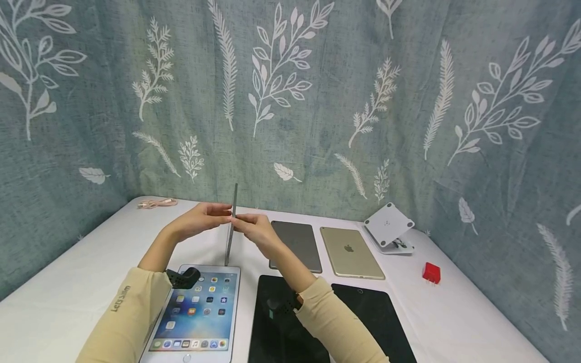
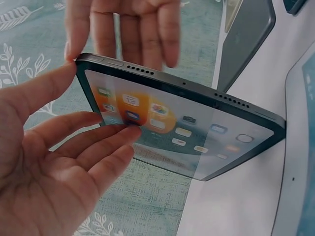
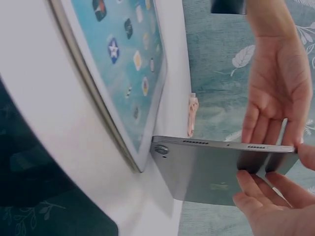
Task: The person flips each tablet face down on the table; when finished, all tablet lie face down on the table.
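Note:
A thin grey tablet (image 1: 229, 247) stands on edge between my two hands, seen side-on in the head view. Its lit screen (image 2: 197, 160) with app icons faces my left hand (image 1: 204, 219). That hand holds the upper end, thumb at the corner and fingers against the glass. From the other side my right hand (image 1: 258, 229) grips the same end. Its fingertips (image 3: 246, 179) touch the grey back (image 3: 202, 169), with the thumb near the corner. The lower end comes down near a white tablet (image 1: 206, 317); whether it rests on the table cannot be told.
On the white table lie a dark grey tablet (image 1: 297, 242), a gold tablet (image 1: 354, 259) and two black tablets (image 1: 268, 343), partly behind my right arm. A silver stand (image 1: 388, 227), a red charger plug (image 1: 431, 273) and a coiled pink cable (image 1: 156, 203) sit farther out. Patterned curtains surround the table.

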`<act>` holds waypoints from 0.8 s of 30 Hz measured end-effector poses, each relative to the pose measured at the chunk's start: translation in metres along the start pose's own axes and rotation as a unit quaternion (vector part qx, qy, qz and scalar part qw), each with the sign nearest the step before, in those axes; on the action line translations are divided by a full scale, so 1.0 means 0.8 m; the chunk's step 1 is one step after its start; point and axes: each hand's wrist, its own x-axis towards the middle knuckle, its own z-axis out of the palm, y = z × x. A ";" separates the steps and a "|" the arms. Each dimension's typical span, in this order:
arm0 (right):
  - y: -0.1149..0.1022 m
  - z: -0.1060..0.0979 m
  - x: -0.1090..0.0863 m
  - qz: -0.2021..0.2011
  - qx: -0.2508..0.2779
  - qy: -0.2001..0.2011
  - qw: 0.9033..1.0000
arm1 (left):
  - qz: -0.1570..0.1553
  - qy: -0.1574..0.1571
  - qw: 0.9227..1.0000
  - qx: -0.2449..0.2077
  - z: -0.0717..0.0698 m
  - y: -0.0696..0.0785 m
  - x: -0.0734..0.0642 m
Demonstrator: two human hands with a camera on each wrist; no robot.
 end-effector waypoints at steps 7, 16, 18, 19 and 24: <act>0.010 0.000 0.000 0.005 0.007 -0.031 0.999 | -0.008 0.001 1.000 -0.003 -0.005 0.003 -0.002; 0.020 0.007 0.001 0.015 -0.004 -0.027 1.000 | -0.008 0.003 1.000 -0.001 -0.006 0.002 -0.003; 0.023 0.010 0.001 0.016 -0.018 -0.024 0.999 | -0.006 0.003 1.000 0.000 -0.006 0.003 -0.003; 0.026 0.011 0.002 0.017 -0.025 -0.023 0.999 | -0.004 0.003 1.000 0.001 -0.006 0.003 -0.003; 0.035 0.016 0.004 0.027 -0.045 -0.021 0.998 | 0.003 0.003 1.000 0.010 -0.006 0.005 -0.003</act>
